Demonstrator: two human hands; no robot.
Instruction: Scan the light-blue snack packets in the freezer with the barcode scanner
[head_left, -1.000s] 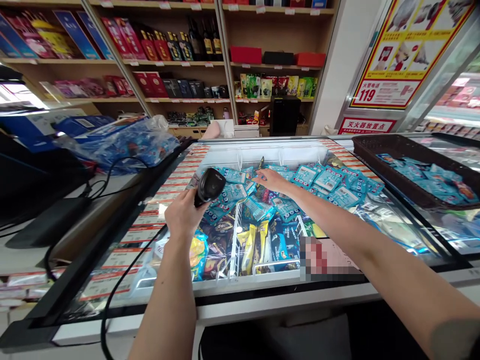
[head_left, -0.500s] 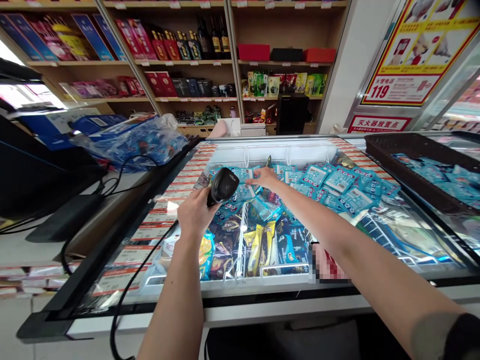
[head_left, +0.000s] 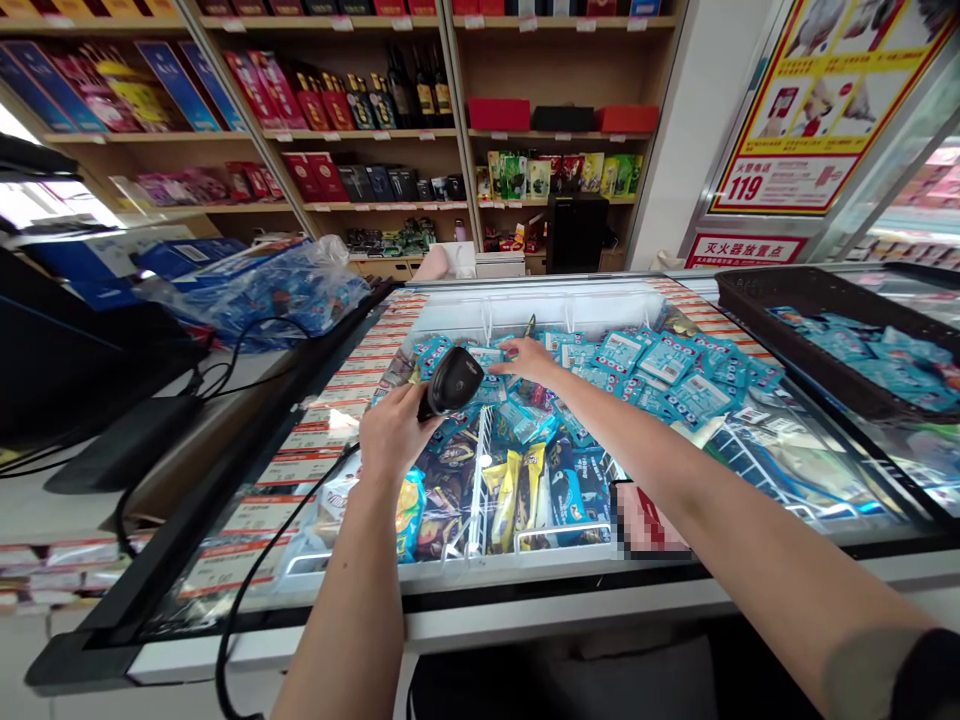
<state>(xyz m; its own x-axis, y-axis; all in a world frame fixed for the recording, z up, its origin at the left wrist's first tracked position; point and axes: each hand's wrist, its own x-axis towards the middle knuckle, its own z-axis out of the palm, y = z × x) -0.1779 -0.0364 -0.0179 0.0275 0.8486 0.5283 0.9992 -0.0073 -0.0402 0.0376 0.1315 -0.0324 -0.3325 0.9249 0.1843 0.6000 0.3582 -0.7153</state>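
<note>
A black barcode scanner [head_left: 456, 382] with a cable is gripped in my left hand [head_left: 394, 430], its head tilted over the open-topped freezer. My right hand [head_left: 527, 360] reaches across the freezer, fingers bent and closed at the edge of a small light-blue packet [head_left: 486, 356]; the fingertips are partly hidden. The scanner's head is just left of this hand and hides part of the packets below. Many similar blue packets [head_left: 671, 358] lie spread to the right. Yellow ice-cream wrappers [head_left: 517, 490] lie lower down, in the wire-divided section.
A white freezer [head_left: 525, 625] with a black-framed glass edge stands before me. To the right is a dark tray [head_left: 795, 350] holding blue packets. A clear plastic bag [head_left: 277, 290] of packets lies at left. The scanner cable [head_left: 259, 560] loops along the near left side.
The view has shifted slightly. My left hand with the scanner has moved a little closer to my right hand, which stays at the blue packets.
</note>
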